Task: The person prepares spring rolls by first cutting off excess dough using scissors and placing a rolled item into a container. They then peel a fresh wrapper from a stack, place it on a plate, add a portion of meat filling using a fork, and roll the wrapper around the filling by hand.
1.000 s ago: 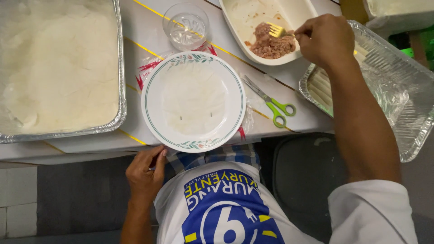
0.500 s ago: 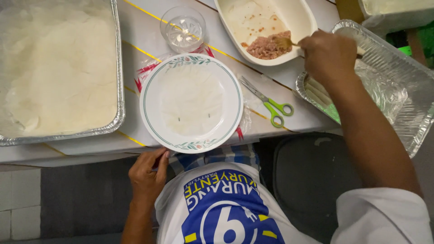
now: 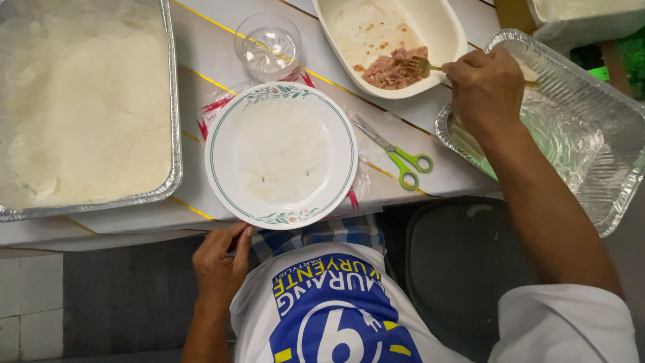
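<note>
My right hand (image 3: pixel 485 86) grips a gold fork (image 3: pixel 424 66) whose tines sit in a heap of brown minced filling (image 3: pixel 395 70) inside a cream oval dish (image 3: pixel 440 27). A round white plate with a green floral rim (image 3: pixel 232 195) lies in front of me, a thin pale translucent wrapper (image 3: pixel 281 149) spread flat on it. My left hand (image 3: pixel 218 262) rests at the table's near edge, fingertips touching the plate's rim, holding nothing that I can see.
A large foil tray (image 3: pixel 171 101) of pale sheets fills the left. A small clear glass bowl (image 3: pixel 267 46) stands beyond the plate. Green-handled scissors (image 3: pixel 396 153) lie right of the plate. A foil tray (image 3: pixel 605 154) with plastic film sits at the right.
My right hand has drawn back toward the right foil tray, and the fork now enters the filling from the right side.
</note>
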